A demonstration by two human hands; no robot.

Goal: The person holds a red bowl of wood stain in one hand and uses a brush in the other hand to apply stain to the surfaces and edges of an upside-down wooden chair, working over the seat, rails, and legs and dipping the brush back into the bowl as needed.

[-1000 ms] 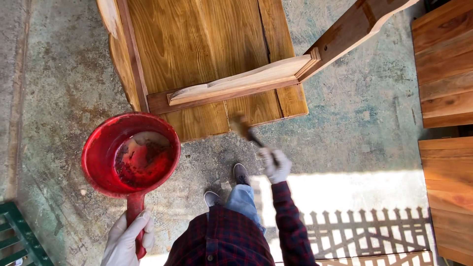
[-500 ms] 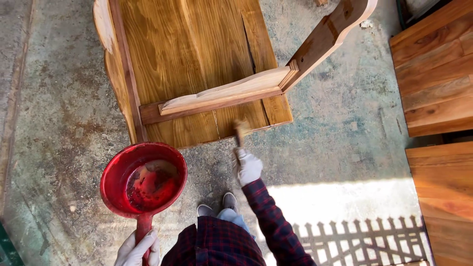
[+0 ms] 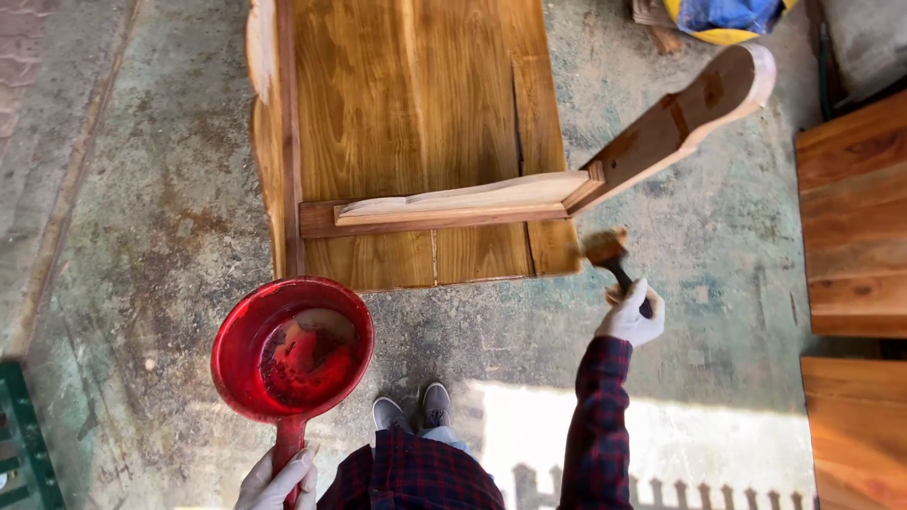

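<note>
My left hand, in a white glove, grips the handle of a red plastic dipper with reddish-brown stain in its bottom. My right hand, also gloved, holds a paintbrush by its dark handle. The bristles sit just under the lower right corner of a wooden furniture piece that lies on the concrete floor. A stained leg of that piece sticks up to the right, just above the brush.
Stained wooden panels stand along the right edge, with another below. A green crate is at the lower left. A yellow and blue bundle lies at the top. My shoes stand just below the furniture.
The view has shifted so the furniture sits more central. My right hand with the brush has moved right and up toward the leg's base. The dipper stays held low at the left.
</note>
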